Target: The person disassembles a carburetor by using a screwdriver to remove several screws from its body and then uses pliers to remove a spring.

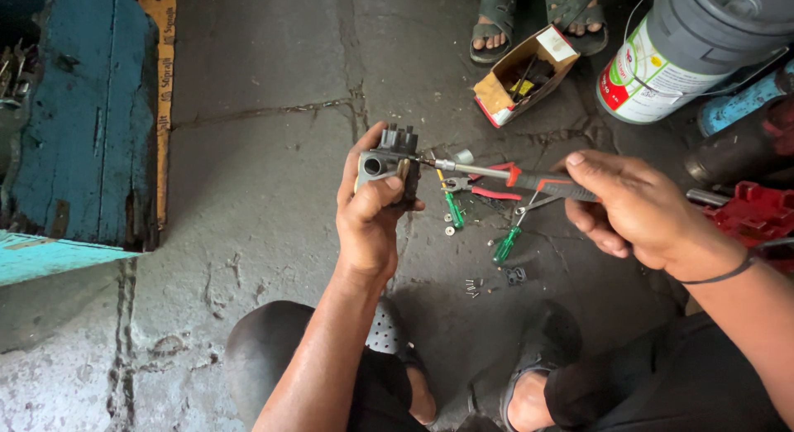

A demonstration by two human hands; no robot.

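My left hand grips a small black and grey metal part with a round opening facing me, held up above the concrete floor. My right hand holds a screwdriver with a black and red handle. Its metal shaft points left and its tip touches the right side of the part. Below them on the floor lie two green-handled screwdrivers, red-handled pliers, and several small screws.
A torn cardboard box with small parts lies near another person's sandalled feet. A large grey and white canister lies at top right, a red plastic piece at right. A blue wooden bench stands left. My knees and sandals fill the bottom.
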